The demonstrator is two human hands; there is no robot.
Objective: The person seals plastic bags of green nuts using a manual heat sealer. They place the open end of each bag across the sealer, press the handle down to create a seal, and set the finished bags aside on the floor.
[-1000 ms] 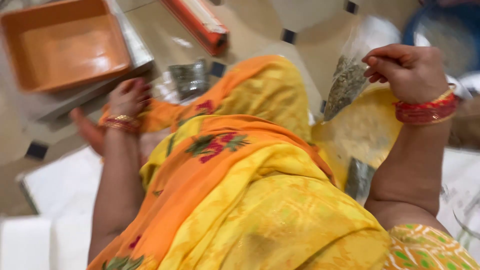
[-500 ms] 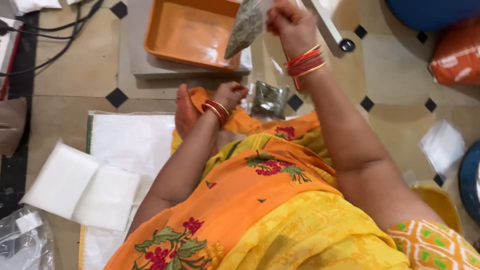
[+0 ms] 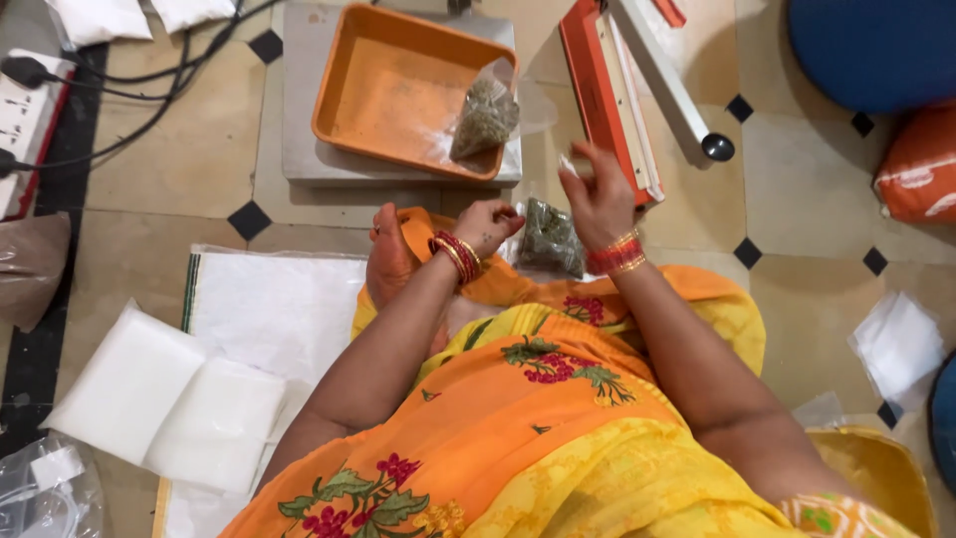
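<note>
A clear plastic bag of green dried herb (image 3: 485, 118) lies against the right wall of the orange tray (image 3: 383, 95), which rests on a grey weighing platform (image 3: 299, 120). My right hand (image 3: 599, 194) hovers below and right of the tray, fingers apart, holding nothing. My left hand (image 3: 488, 225) rests by my knee with its fingers curled, nothing visible in it. A second small herb packet (image 3: 550, 237) lies on the orange cloth between the two hands, close to the left fingertips. My bare foot (image 3: 390, 261) shows just left of the left hand.
An orange heat sealer (image 3: 609, 95) with a grey arm lies right of the tray. Stacked white bags (image 3: 164, 399) sit on a white cloth (image 3: 284, 304) at left. A power strip (image 3: 25, 110) with cables is far left. A blue cushion (image 3: 876, 50), orange sack (image 3: 921, 164) and more white bags (image 3: 901, 344) are right.
My right hand brought the herb bag down into the orange tray, let it go and drew back toward me. The left hand stayed by the knee.
</note>
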